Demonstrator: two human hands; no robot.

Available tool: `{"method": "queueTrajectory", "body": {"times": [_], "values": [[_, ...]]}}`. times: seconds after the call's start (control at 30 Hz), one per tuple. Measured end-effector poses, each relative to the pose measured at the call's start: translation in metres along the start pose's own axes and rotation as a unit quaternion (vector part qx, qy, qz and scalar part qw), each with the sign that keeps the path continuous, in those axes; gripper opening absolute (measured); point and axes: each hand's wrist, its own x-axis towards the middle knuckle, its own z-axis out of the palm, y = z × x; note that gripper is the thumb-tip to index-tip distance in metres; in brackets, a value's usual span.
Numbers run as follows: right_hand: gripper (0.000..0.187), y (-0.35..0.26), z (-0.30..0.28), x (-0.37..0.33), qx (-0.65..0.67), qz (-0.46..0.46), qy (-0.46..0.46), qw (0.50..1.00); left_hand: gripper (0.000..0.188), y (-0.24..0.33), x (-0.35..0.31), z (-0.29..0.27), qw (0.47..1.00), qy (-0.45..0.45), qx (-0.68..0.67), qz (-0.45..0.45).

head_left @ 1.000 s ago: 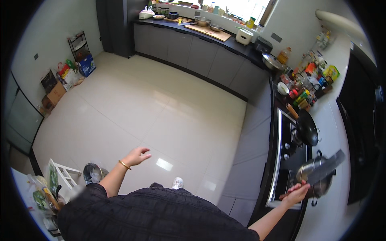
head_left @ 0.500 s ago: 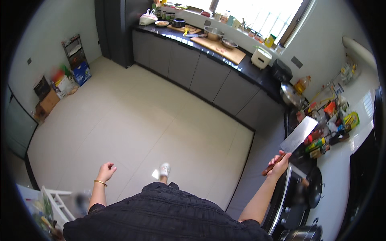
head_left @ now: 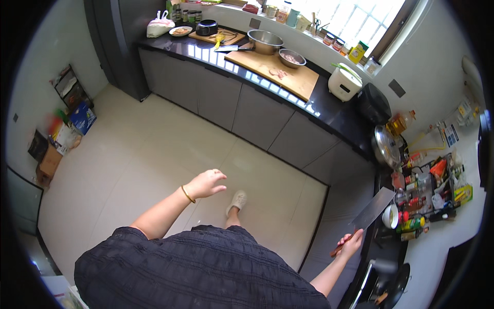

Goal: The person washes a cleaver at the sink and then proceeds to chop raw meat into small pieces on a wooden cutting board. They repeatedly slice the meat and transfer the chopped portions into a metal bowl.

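Note:
My right hand (head_left: 351, 245) is wrapped round the wooden handle of a cleaver (head_left: 371, 210), whose broad blade points up and to the right, beside the side counter. Nothing is in my left hand (head_left: 207, 184); it hangs over the floor in front of me, fingers apart, a gold bangle on the wrist. On the far counter lies a wooden cutting board (head_left: 257, 64) with some pieces of raw meat (head_left: 278, 73). A steel bowl of meat (head_left: 292, 58) sits on the board's back edge, near a larger steel bowl (head_left: 265, 42).
A white rice cooker (head_left: 345, 82) and a black appliance (head_left: 374, 102) stand right of the board. Bottles and a white bowl (head_left: 390, 216) crowd the right counter by a wok (head_left: 399, 288). Left of the board lies another knife (head_left: 226, 49). Boxes (head_left: 50, 159) line the left wall.
I have moved closer to the far counter. My left hand has swung forward and to the right; my right hand still grips the cleaver, now lower in view.

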Motion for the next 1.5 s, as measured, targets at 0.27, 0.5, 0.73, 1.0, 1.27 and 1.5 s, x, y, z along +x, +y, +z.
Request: {"method": "queueTrajectory", "body": {"times": [0.27, 0.5, 0.73, 1.0, 1.27, 1.5], "values": [[0.032, -0.002, 0.199, 0.172, -0.034, 0.046, -0.107, 0.993, 0.030, -0.100, 0.175, -0.030, 0.995, -0.033, 0.039, -0.084], [0.023, -0.017, 0.465, 0.258, -0.237, -0.062, -0.379, 0.892, 0.023, -0.172, 0.301, -0.044, 0.995, 0.043, 0.009, -0.084], [0.028, 0.045, 0.658, 0.274, -0.355, -0.195, -0.334, 0.851, 0.013, -0.264, 0.485, -0.069, 0.995, 0.089, -0.043, 0.003], [0.024, 0.052, 0.746, 0.288, -0.506, -0.118, -0.327, 0.789, 0.025, -0.320, 0.649, -0.078, 0.966, 0.086, 0.069, 0.234], [0.017, 0.045, 0.760, 0.294, -0.522, -0.080, -0.362, 0.769, 0.030, -0.349, 0.679, -0.055, 0.930, 0.012, 0.119, 0.347], [0.019, 0.074, 0.799, 0.320, -0.493, -0.148, -0.393, 0.762, 0.035, -0.352, 0.678, -0.050, 0.935, 0.023, 0.091, 0.341]]}}
